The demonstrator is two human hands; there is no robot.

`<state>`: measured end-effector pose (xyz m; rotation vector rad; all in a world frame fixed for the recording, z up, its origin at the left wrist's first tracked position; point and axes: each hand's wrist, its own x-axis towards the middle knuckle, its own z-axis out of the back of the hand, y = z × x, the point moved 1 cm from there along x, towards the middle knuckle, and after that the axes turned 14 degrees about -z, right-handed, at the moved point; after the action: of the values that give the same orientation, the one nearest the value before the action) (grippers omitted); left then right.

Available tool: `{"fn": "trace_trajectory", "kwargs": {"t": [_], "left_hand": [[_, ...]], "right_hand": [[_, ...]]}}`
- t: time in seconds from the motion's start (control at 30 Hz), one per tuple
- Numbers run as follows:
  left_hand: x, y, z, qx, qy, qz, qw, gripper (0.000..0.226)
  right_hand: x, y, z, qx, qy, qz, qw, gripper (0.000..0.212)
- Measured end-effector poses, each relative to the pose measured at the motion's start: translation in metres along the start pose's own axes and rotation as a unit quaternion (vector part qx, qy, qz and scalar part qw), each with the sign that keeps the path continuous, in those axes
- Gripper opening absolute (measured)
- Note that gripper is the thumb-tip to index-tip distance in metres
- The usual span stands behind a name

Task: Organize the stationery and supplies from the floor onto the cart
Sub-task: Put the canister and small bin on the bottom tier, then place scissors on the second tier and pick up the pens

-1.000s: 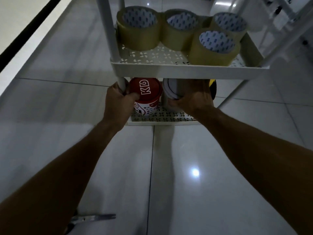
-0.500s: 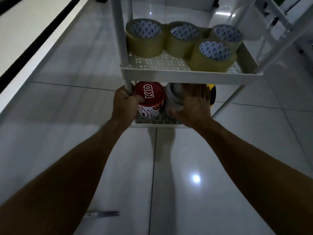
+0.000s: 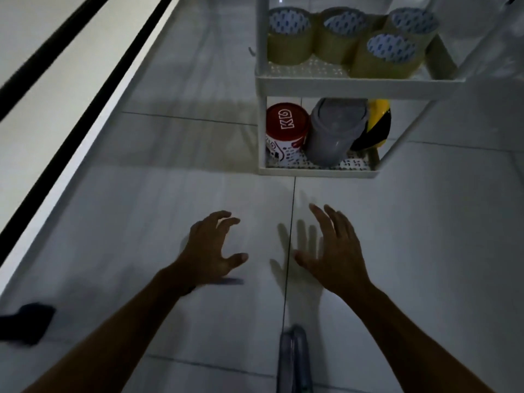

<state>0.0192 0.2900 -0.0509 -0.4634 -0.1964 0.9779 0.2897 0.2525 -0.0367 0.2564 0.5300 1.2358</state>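
The white cart stands at the upper right. Its upper shelf carries several brown tape rolls. On its bottom shelf a red-lidded tub, a grey lidded container and a yellow-and-black tape roll stand side by side. My left hand and my right hand hover over the floor tiles in front of the cart, both empty with fingers spread. A thin dark object lies on the floor just under my left hand.
A bluish-grey object lies on the floor at the bottom centre, between my forearms. A dark object sits at the lower left edge. A white wall base with a black stripe runs along the left.
Both hands have let go of the tub and the grey container on the bottom shelf and pulled back toward me over the floor. The view has shifted so the cart now sits further right.
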Motion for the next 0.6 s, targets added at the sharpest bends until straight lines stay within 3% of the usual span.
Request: {"fn": "trace_trajectory", "kwargs": {"t": [0.17, 0.27, 0.37, 0.5, 0.6], "left_hand": [[-0.059, 0.029, -0.007, 0.097, 0.095, 0.064, 0.989, 0.108], [-0.091, 0.032, -0.013, 0.085, 0.166, 0.116, 0.976, 0.092], [-0.111, 0.022, -0.023, 0.080, 0.145, 0.110, 0.980, 0.084], [-0.123, 0.006, -0.034, 0.116, 0.142, 0.105, 0.978, 0.094], [-0.127, -0.008, -0.039, 0.131, 0.105, 0.096, 0.981, 0.091]], "right_hand": [[-0.061, -0.016, -0.014, 0.015, 0.020, -0.038, 0.999, 0.103], [-0.101, -0.026, -0.023, 0.018, 0.055, -0.073, 0.996, 0.100], [-0.133, -0.036, -0.031, -0.005, 0.080, -0.102, 0.992, 0.097], [-0.177, -0.041, -0.045, -0.041, 0.113, -0.177, 0.977, 0.104], [-0.207, -0.037, -0.065, -0.056, 0.110, -0.173, 0.977, 0.098]]}}
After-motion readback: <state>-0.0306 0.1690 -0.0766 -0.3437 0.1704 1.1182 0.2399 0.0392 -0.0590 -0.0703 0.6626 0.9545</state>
